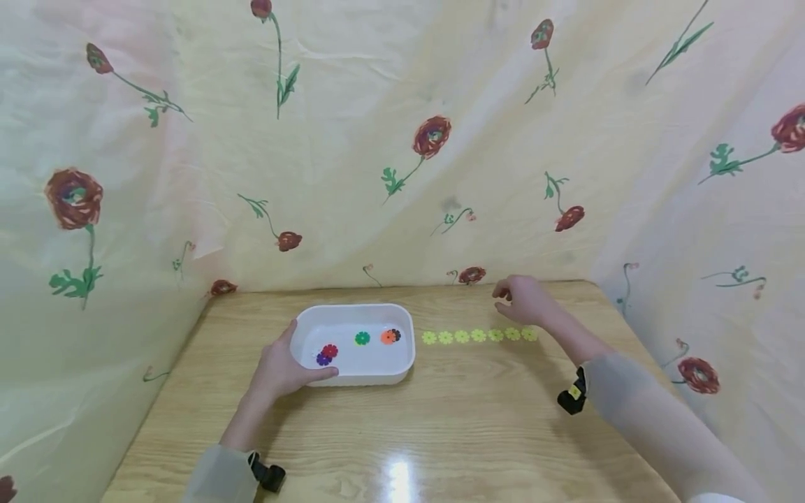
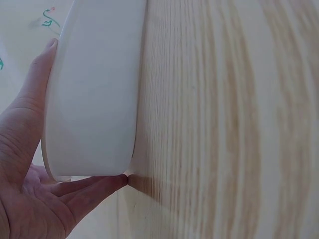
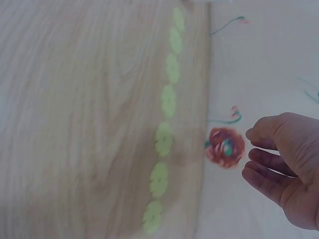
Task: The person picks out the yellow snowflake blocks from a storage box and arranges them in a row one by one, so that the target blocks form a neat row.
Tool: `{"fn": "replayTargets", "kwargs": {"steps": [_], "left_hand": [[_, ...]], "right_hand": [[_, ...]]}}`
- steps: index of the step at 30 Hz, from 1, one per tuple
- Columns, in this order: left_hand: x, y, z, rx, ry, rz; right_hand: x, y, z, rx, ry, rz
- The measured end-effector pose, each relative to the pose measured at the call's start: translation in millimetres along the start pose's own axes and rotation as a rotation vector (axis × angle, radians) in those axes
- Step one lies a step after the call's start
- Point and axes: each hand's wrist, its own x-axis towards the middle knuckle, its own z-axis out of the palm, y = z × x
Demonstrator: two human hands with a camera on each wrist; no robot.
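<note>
My left hand (image 1: 281, 363) grips the left end of a white plastic tray (image 1: 371, 379), its thumb along the near rim and its fingers against the end wall. In the left wrist view, fingertips (image 2: 122, 180) reach the tray's bottom edge beside the wood. Inside the tray lie a few flower-shaped plastic discs: a green one (image 1: 363, 338), an orange one (image 1: 387, 337), a red one (image 1: 330, 351) and a purple one (image 1: 323, 359). Raised over the table, my right hand (image 1: 525, 299) holds nothing, its fingers loosely bent. Below it runs a row of several yellow-green flower discs (image 1: 462, 337).
The discs lie in a straight line rightward from the tray on the wooden table (image 1: 440, 426). A flowered cloth (image 1: 352, 175) hangs behind the table's back edge and along both sides. A dark wrist camera (image 1: 571, 399) sits at the right cuff.
</note>
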Motion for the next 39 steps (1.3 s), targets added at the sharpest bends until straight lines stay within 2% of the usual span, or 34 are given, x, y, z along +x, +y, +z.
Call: {"fn": "replayTargets", "kwargs": {"steps": [9,19,30,39], "left_hand": [[-0.7,-3.6,2.2,-0.002,0.005,-0.003],[-1.5,-4.5,0.6,-0.012,0.006,-0.010],[0.8,-2.9,1.7,-0.011,0.015,0.016],[1.9,-2.4,2.6,-0.005,0.013,0.023]], "right_hand": [[21.7,-33.8,-5.2,0.048,0.016,-0.025],[47.7,-68.8,8.0,0.135,0.047,-0.084],[74.9,-115.9,17.6,0.142,0.069,-0.182],[90.0,-151.5,25.4,0.122,0.029,-0.184]]}}
